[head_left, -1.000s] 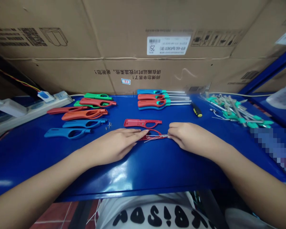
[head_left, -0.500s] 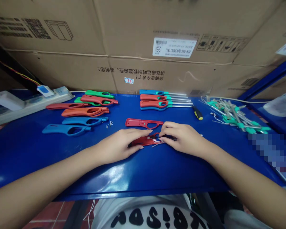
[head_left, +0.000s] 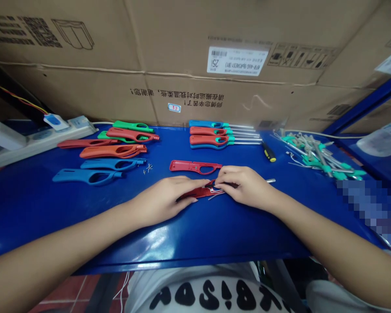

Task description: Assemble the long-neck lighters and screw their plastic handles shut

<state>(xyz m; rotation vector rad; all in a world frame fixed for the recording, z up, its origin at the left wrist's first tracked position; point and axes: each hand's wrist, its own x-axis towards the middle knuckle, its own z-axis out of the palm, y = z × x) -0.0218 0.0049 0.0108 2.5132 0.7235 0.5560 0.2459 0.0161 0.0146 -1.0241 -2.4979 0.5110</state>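
Note:
My left hand (head_left: 163, 199) is closed around the handle end of a red lighter casing half (head_left: 202, 192), steadying it on the table. Over the casing's other end, the fingertips of my right hand (head_left: 246, 184) pinch a small black part (head_left: 210, 186). Thin white wires (head_left: 217, 191) show beside those fingertips. A metal tube end (head_left: 271, 180) sticks out to the right from behind my right hand. Just beyond both hands lies a matching red casing half (head_left: 180, 166), its inner side up. My fingers hide much of the casing's inside.
Green, red, orange and blue casings (head_left: 84, 175) lie at the left, with small screws (head_left: 149, 168) beside them. Lighters with metal tubes (head_left: 208, 141) are lined up behind, near a screwdriver (head_left: 269, 152). Tube assemblies (head_left: 319, 152) pile up at right. A power strip (head_left: 48, 141) and cardboard (head_left: 182, 82) border the table.
The view has shifted slightly. My right hand has moved a little over the casing, and more of the metal tube end now shows to its right. My left hand keeps its hold.

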